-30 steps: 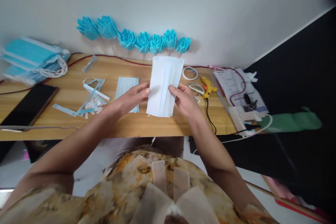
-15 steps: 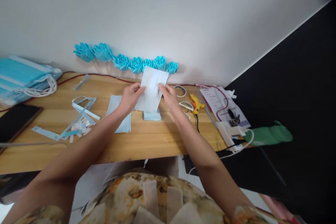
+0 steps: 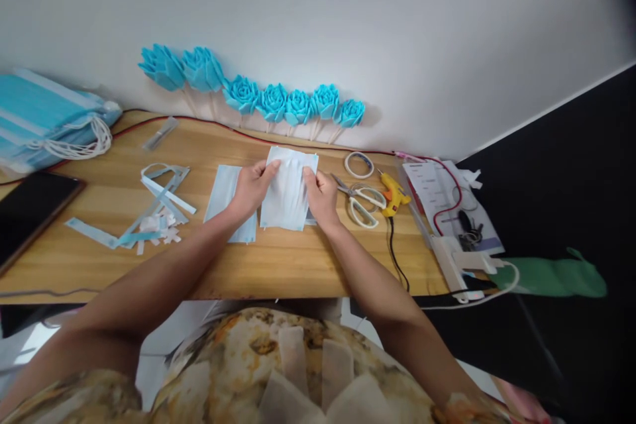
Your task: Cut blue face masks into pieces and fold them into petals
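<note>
Between my two hands is a pale blue face mask (image 3: 288, 192) without ear loops, its pleats partly opened out. My left hand (image 3: 253, 187) pinches its left edge, thumb on top. On the opposite edge, my right hand (image 3: 322, 193) grips it the same way. A second loopless mask (image 3: 222, 187) lies flat on the table, partly under my left hand and wrist. A bit of something bluish shows beneath the held mask near my right hand, mostly hidden. White-handled scissors (image 3: 355, 199) rest just right of my right hand.
Along the wall lean several blue flowers (image 3: 273, 103) on sticks. Cut strips (image 3: 166, 202) and scraps lie left, near a phone (image 3: 37, 212) and a bag of masks (image 3: 50, 119). Rightward are a tape roll (image 3: 358, 165), a yellow glue gun (image 3: 395, 193) and a power strip (image 3: 450, 265).
The held mask has come down toward the table and tilts less. Both hands still grip its sides. The head view has shifted, bringing the scissors more fully into sight.
</note>
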A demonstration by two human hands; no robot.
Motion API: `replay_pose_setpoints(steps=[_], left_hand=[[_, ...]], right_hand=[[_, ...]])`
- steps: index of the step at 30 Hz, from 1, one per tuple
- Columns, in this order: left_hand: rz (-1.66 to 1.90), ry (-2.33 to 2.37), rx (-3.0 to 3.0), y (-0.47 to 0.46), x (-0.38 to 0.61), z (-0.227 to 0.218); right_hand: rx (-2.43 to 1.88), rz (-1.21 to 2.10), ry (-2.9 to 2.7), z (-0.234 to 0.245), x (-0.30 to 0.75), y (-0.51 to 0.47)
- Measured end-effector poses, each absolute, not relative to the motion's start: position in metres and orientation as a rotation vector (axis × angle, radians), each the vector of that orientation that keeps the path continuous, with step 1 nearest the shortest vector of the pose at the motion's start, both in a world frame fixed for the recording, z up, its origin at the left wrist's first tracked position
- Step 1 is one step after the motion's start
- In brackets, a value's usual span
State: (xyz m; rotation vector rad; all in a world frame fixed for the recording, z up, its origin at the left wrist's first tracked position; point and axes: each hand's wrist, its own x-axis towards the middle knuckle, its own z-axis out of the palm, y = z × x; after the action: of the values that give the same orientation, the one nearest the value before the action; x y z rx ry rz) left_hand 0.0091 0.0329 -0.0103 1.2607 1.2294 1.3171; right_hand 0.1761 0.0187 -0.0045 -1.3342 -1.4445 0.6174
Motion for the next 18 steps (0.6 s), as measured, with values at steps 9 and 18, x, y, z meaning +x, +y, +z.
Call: replay_pose_setpoints(steps=[9, 18], left_hand=[[1.296, 1.106, 0.921, 0.030, 0.006, 0.013], [1.196, 0.835, 0.762, 0.034, 0.003, 0.014]], right_hand=[[-1.256, 0.622, -1.311, -0.005, 0.174, 0.016], [-1.073, 1.181, -1.000, -0.006, 0.170, 0.019]])
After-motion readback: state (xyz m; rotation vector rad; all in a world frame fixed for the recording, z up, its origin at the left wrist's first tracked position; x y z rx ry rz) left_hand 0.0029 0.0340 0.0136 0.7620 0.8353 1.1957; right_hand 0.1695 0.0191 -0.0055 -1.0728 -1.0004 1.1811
